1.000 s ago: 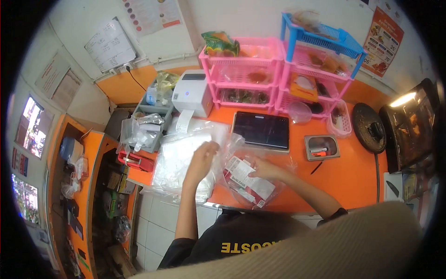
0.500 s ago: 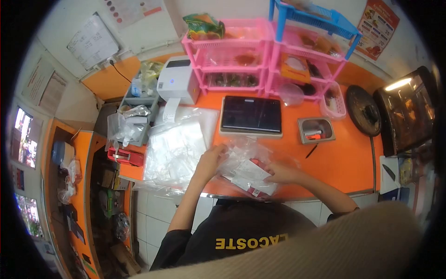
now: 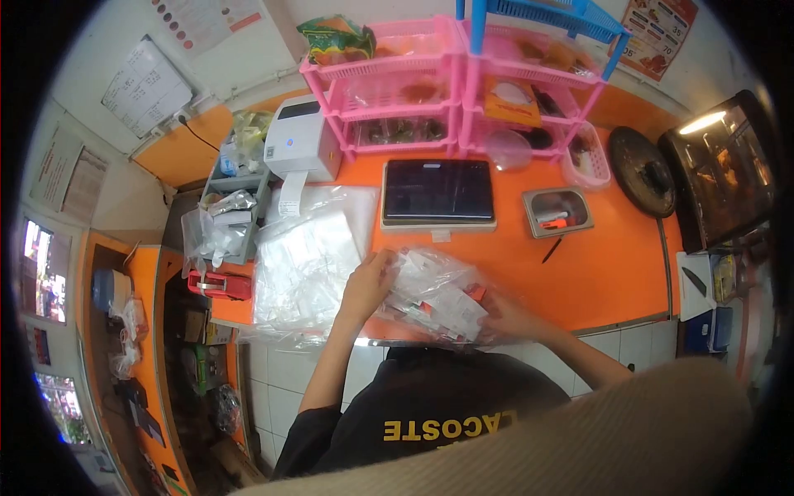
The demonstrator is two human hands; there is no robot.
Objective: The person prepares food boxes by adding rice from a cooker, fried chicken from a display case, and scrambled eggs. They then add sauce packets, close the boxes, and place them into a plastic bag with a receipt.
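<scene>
In the middle of the counter's front edge lies a clear plastic bag (image 3: 438,289). Inside it are white paper pieces (image 3: 457,309) with print and some small red and orange items, which I cannot make out. My left hand (image 3: 370,283) grips the bag's left side, fingers closed on the film. At the bag's right side my right hand (image 3: 511,318) is closed on the plastic, its fingertips partly hidden by the film. A stack of clear plastic bags (image 3: 302,264) lies just left of my left hand.
Behind the bag stands a tablet (image 3: 438,190). A label printer (image 3: 302,140), grey organiser (image 3: 240,186) and red stapler-like tool (image 3: 219,285) are left. Pink racks (image 3: 397,99) stand behind; a metal tray (image 3: 558,212), pen (image 3: 551,250) and black lid (image 3: 641,174) are right.
My right hand has moved right and slightly down, from the red and white contents to the bag's right side. The bag looks fuller and more spread. The view has shifted slightly.
</scene>
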